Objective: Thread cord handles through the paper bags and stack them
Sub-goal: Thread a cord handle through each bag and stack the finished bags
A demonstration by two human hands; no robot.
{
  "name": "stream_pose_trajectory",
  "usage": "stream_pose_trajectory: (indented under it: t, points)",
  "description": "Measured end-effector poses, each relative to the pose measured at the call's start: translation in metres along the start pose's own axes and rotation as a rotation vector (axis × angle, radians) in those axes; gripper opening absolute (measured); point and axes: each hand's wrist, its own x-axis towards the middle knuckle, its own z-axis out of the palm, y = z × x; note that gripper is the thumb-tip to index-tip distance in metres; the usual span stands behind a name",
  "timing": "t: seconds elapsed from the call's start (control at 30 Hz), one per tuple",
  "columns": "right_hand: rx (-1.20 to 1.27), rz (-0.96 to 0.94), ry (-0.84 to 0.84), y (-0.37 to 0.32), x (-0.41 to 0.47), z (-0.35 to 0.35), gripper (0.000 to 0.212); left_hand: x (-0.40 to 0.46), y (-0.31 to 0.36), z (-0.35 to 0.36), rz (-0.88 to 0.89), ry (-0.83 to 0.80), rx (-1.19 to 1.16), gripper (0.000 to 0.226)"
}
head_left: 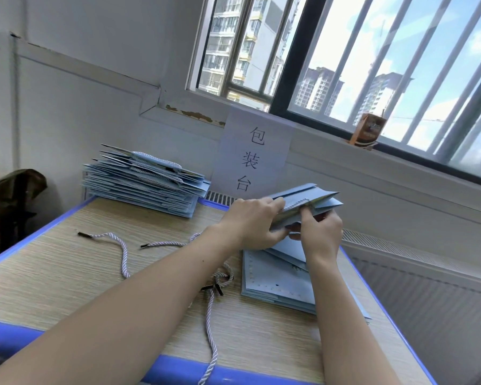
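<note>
I hold a folded light-blue paper bag [310, 202] raised above the table's right side. My left hand [254, 222] grips its near edge from the left. My right hand [321, 232] pinches it from below, with a twisted cord visible along the bag's top edge. Under my hands lies a flat pile of blue bags [278, 282]. A taller stack of bags with cord handles [145, 180] stands at the table's far left. Loose white twisted cords with black tips [114, 243] lie on the table, and another cord [211, 329] runs to the near edge.
The wooden table has a blue rim [34, 240]. A paper sign [254, 157] leans against the wall under the window. An orange carton [368, 130] stands on the sill. A radiator [428, 287] sits to the right; a dark chair back [9, 198] is at the left.
</note>
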Motion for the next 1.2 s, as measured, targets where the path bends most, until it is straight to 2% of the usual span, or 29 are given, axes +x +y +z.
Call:
stream_pose_trajectory:
  t: [0.2, 0.33, 0.63, 0.87, 1.03, 1.2]
  points:
    - [-0.005, 0.012, 0.015, -0.005, -0.002, 0.001, 0.019, 0.003, -0.003, -0.001, -0.024, -0.091, -0.036, 0.038]
    - [-0.029, 0.032, 0.021, -0.003, -0.002, 0.001, 0.018, 0.003, -0.003, -0.005, -0.037, -0.150, -0.063, 0.031]
    - [-0.070, 0.014, 0.015, -0.002, -0.001, -0.001, 0.014, 0.004, -0.006, -0.002, -0.098, -0.124, -0.076, 0.038]
    - [-0.107, -0.011, 0.037, -0.003, -0.003, 0.002, 0.018, 0.004, -0.005, -0.001, -0.126, -0.029, -0.058, 0.021]
    - [-0.124, -0.004, 0.054, -0.001, -0.001, -0.001, 0.022, 0.002, -0.001, 0.000, -0.080, -0.071, -0.002, 0.045]
    - [-0.029, -0.049, -0.023, -0.011, -0.007, 0.000, 0.017, 0.001, -0.002, 0.005, -0.054, -0.114, 0.011, 0.046]
